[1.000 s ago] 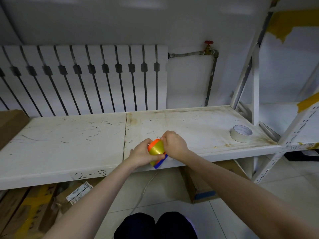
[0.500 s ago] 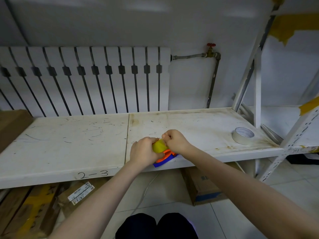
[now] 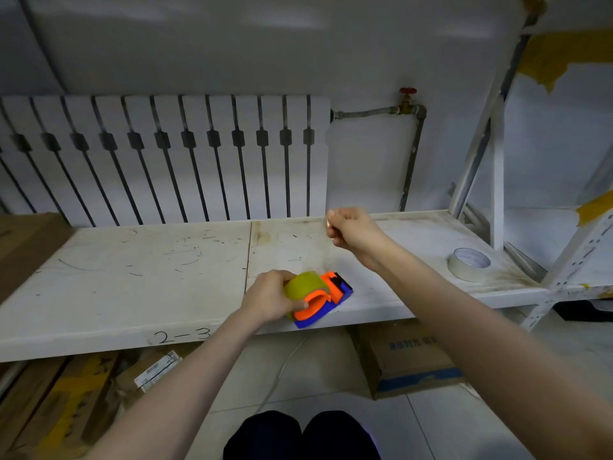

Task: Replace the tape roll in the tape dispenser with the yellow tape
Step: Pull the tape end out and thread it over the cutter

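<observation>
Fingers (image 3: 300, 305) of the left hand (image 3: 268, 298) are wrapped round the yellow tape (image 3: 303, 285), seated in the dispenser (image 3: 323, 302) at the shelf (image 3: 132, 277) front edge.
The dispenser's long axis runs near-left to far-right, cutter end far-right. The right hand (image 3: 353, 230), on the roll half a second ago, is now raised away, fingertips pinched; whether a tape end is held cannot be told.

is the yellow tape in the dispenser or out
In. The yellow tape sits in the orange and blue dispenser on the shelf, steadied by the left hand.
</observation>
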A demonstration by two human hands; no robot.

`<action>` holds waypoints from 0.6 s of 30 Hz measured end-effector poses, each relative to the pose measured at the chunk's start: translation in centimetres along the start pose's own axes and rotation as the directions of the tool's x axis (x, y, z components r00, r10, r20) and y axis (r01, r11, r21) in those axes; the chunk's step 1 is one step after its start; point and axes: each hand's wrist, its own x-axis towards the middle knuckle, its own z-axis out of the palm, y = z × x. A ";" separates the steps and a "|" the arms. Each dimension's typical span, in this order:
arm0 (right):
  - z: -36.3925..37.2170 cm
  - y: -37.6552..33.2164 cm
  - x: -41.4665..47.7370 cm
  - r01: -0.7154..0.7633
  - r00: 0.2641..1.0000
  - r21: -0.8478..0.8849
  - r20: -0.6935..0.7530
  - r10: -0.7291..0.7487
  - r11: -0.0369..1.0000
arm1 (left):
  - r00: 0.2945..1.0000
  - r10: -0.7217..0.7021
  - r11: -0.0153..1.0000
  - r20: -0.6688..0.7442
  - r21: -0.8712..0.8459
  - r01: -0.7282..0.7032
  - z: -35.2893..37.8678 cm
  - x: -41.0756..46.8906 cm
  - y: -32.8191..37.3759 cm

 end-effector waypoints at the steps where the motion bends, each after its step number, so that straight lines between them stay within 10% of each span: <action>1: -0.6 0.3 0.3 -0.032 0.999 0.007 -0.025 0.032 0.999 | 1.000 0.001 1.000 -0.005 -0.002 -0.001 0.0 0.0 -0.1; 9: -3.9 2.1 0.8 -0.248 0.947 0.272 -0.135 0.292 0.930 | 1.000 0.002 0.997 0.003 0.083 -0.002 -1.1 0.4 -0.6; 18: -4.4 6.8 0.8 -0.280 0.897 0.162 -0.308 0.318 0.946 | 0.998 -0.003 0.987 -0.067 0.163 0.014 -3.4 0.8 -2.2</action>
